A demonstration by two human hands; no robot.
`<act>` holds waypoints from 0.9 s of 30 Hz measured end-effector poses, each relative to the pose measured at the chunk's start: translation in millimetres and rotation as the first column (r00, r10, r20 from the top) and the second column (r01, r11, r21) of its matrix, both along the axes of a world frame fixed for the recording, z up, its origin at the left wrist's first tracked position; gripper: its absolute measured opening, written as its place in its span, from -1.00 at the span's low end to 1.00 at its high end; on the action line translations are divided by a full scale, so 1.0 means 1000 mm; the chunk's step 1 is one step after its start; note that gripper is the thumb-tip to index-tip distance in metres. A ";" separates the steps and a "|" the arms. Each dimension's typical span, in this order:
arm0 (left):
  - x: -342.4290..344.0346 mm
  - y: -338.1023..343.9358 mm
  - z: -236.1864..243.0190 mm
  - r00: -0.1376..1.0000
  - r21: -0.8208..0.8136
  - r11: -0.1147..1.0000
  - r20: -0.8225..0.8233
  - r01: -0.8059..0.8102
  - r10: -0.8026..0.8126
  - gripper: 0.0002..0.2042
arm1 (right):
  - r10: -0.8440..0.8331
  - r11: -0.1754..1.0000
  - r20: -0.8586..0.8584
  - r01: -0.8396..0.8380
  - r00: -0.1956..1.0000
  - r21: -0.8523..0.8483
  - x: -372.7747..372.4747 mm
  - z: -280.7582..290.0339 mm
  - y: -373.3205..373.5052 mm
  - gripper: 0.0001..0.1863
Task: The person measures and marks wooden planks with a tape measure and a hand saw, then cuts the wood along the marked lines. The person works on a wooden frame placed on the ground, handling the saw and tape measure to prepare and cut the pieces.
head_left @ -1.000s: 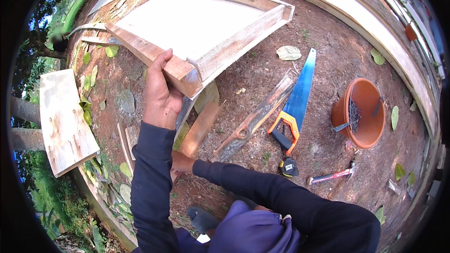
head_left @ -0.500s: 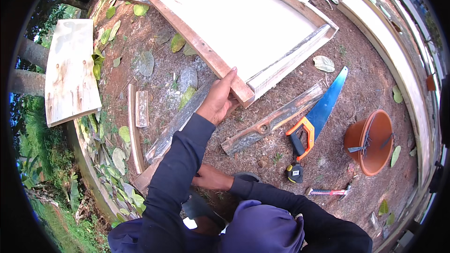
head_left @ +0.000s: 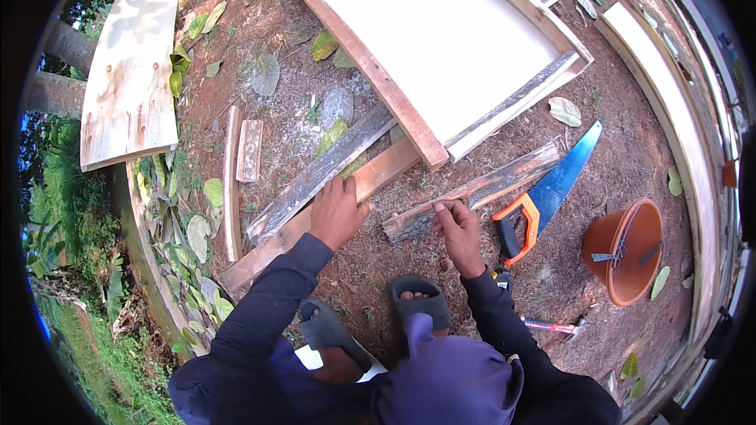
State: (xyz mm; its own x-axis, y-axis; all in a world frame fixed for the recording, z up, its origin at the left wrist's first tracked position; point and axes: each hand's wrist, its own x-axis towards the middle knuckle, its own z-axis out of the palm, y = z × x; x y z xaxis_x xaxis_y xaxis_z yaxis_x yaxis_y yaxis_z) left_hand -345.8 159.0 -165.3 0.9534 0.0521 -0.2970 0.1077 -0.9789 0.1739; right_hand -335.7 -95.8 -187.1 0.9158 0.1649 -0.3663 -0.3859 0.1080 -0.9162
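My left hand (head_left: 337, 214) lies across a brown wooden plank (head_left: 386, 169), its fingers hooked over the far edge and the thumb apart. That plank's upper end meets the near corner of a wooden frame (head_left: 358, 63) with a white panel (head_left: 417, 31) inside. Beside it lies a weathered grey board (head_left: 323, 173). My right hand (head_left: 458, 240) is closed, thumb against the fingertips, at the near end of a rough bark-edged wood piece (head_left: 488, 189). Whatever sits in that pinch is too small to make out.
Right of my right hand lie a handsaw (head_left: 543, 189) with an orange handle and a hammer (head_left: 555, 325). A terracotta-coloured pot (head_left: 622, 256) holds nails. Short offcuts (head_left: 250, 149), a broad board (head_left: 130, 83) at left, long timber (head_left: 669, 102) at right and fallen leaves surround the work.
My left hand has let go of the frame's corner and come down onto the plank. My right hand has moved right to the rough wood piece. More of the plank now shows.
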 end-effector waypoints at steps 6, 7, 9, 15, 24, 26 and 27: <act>0.000 -0.017 -0.029 0.974 0.161 0.984 0.223 -0.074 0.037 -0.27 | 0.010 1.000 0.034 -0.010 0.999 0.000 0.006 0.013 0.003 -0.78; 0.004 -0.017 -0.030 0.975 0.132 0.986 0.210 -0.104 0.074 -0.29 | 0.015 1.000 0.036 -0.015 0.999 -0.008 0.003 0.011 0.002 -0.78; 0.000 -0.011 -0.026 0.991 0.140 0.990 0.129 0.004 -0.023 -0.35 | 0.017 1.000 0.026 -0.016 1.000 -0.023 -0.005 0.007 -0.005 -0.78; -0.014 -0.008 0.000 0.964 0.059 0.964 -0.080 0.260 -0.255 -0.32 | -0.024 0.997 -0.010 0.023 1.000 -0.073 -0.036 0.000 -0.037 -0.77; -0.010 0.004 0.059 0.759 -0.458 0.777 -0.280 0.432 -0.587 -0.23 | -0.261 0.958 0.071 0.267 0.963 -0.100 -0.052 -0.005 -0.090 -0.77; -0.009 -0.015 0.078 0.756 -0.494 0.781 -0.318 0.383 -0.572 -0.24 | -0.241 0.958 0.095 0.252 0.966 -0.134 -0.047 0.006 -0.087 -0.71; -0.009 -0.024 0.087 0.756 -0.510 0.784 -0.337 0.355 -0.561 -0.24 | -0.226 0.959 0.105 0.241 0.968 -0.151 -0.044 0.010 -0.085 -0.67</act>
